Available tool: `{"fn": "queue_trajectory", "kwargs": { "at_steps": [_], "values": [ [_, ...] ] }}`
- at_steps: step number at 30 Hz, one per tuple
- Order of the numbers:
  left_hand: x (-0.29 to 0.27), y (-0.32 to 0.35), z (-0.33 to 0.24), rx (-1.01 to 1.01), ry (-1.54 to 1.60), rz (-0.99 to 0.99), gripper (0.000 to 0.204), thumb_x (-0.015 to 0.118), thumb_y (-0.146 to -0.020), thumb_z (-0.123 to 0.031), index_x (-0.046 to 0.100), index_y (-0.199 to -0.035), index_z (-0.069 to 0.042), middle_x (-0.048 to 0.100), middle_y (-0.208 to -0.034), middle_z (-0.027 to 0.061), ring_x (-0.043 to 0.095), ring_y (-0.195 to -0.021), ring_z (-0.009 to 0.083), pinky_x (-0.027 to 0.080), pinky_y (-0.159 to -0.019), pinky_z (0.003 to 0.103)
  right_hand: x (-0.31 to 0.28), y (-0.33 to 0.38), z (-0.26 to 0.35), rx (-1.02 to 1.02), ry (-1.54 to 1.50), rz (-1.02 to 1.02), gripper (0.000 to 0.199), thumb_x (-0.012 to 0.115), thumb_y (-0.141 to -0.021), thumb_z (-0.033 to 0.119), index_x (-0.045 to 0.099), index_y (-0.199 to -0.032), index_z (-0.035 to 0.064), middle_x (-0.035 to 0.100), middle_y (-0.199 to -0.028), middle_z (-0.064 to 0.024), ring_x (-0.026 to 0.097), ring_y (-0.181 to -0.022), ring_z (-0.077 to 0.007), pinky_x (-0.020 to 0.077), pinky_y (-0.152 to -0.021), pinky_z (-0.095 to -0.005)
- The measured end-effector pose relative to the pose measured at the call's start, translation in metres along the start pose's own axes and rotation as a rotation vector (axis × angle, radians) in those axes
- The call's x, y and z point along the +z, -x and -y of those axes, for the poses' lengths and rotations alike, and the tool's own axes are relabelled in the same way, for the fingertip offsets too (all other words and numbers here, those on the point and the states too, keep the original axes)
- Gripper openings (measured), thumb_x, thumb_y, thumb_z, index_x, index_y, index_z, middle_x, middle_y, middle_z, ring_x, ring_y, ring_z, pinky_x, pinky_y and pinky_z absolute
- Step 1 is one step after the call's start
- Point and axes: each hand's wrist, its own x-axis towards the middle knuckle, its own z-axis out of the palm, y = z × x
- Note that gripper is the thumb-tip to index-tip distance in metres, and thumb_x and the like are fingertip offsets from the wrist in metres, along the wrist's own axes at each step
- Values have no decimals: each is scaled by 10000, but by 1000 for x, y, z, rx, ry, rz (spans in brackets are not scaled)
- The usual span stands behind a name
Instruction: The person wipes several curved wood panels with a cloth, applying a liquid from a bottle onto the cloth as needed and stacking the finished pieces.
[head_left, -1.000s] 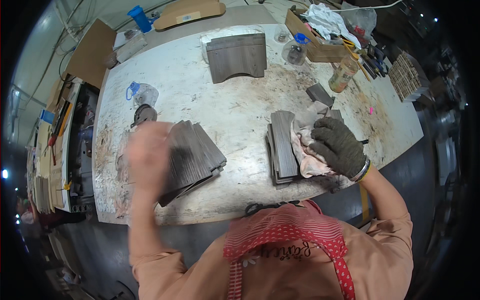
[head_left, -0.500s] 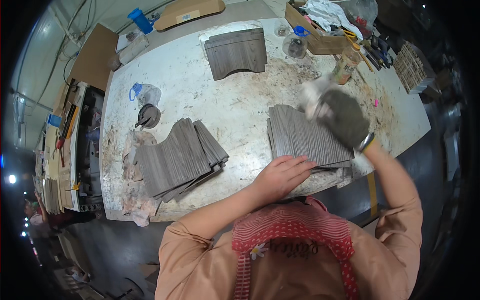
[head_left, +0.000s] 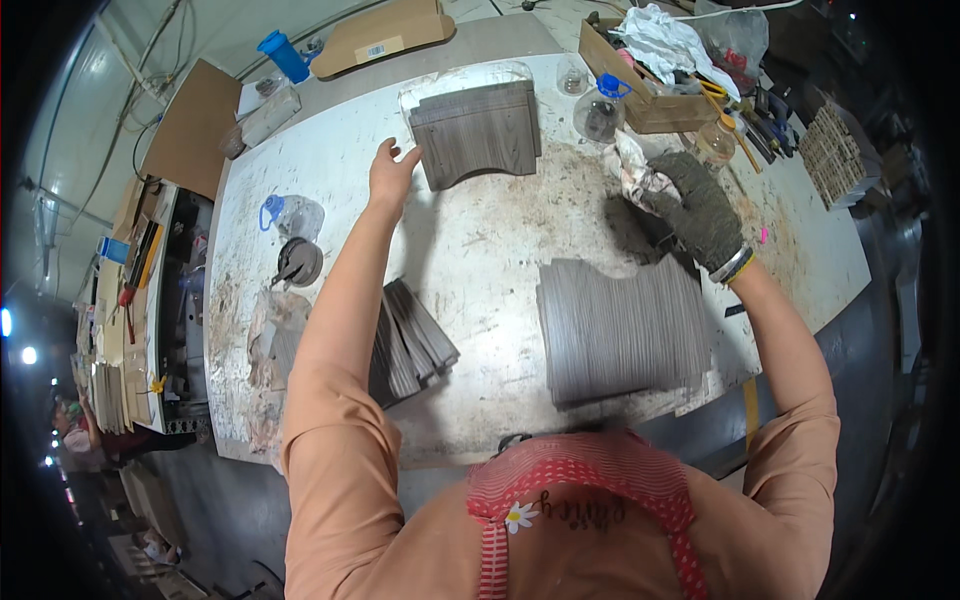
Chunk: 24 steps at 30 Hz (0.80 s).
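Note:
My bare left hand [head_left: 395, 178] reaches to the far middle of the table, fingers apart, beside the left edge of a stack of grey wood-grain panels [head_left: 478, 135]. Whether its fingertips touch the panels I cannot tell. On my right hand [head_left: 697, 215] is a dark, worn glove. It grips a crumpled whitish rag [head_left: 638, 172] with stains, held beyond the far right corner of a nearer panel stack [head_left: 622, 330]. That stack's far edge is curved inward. A third, fanned-out group of similar panels [head_left: 415, 345] lies at the left, partly hidden under my left forearm.
Clear jugs, one with a blue cap [head_left: 600, 108] and one with a blue handle [head_left: 290, 215], stand on the white, stained table [head_left: 480, 240]. A dark round tub [head_left: 298, 262] is at left. An orange-capped bottle [head_left: 715, 142] and wooden box [head_left: 660, 105] are far right.
My left hand has left the near edge of the right panel stack and swung up to the far stack. My right hand, still holding the rag, has moved off the right stack's top panel.

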Motion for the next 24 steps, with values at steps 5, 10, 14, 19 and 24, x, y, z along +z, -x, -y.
{"fn": "queue_trajectory", "kwargs": {
  "at_steps": [5,10,14,19,24],
  "values": [
    [50,-39,7,-71,-36,-112,986,755,-693,-474,303,-1368,83,499,-1291,274,494,-1217,352,416,-982,374,7,-6,-4,89,-83,1,366,621,-858,256,577,-1129,14,587,-1082,-152,569,-1027,-284,429,-909,-367],
    [61,-48,6,-76,-235,-109,818,736,-706,-508,470,-1251,41,589,-1184,239,582,-1080,371,459,-907,410,11,3,-12,131,-103,0,359,637,-839,207,564,-1133,14,584,-1070,-154,575,-1008,-280,437,-890,-352],
    [53,-55,13,7,-333,-218,646,722,-718,-492,615,-1113,9,625,-1130,197,604,-1022,355,471,-864,422,10,8,-23,183,-148,-48,350,646,-840,198,571,-1131,20,589,-1073,-143,578,-1006,-266,438,-895,-351],
    [37,-52,8,261,-339,-491,549,693,-764,-451,637,-1057,9,671,-901,157,625,-892,337,479,-820,390,-7,21,-32,192,-117,-117,353,649,-845,201,579,-1143,27,600,-1088,-134,582,-1010,-261,440,-897,-355],
    [-13,-31,-78,480,-11,-281,327,590,-890,-325,652,-916,-5,637,-795,177,585,-735,238,453,-716,335,-44,44,-24,199,-130,-284,362,632,-859,211,575,-1162,20,622,-1086,-142,590,-1012,-251,439,-902,-348]
  ]
}}
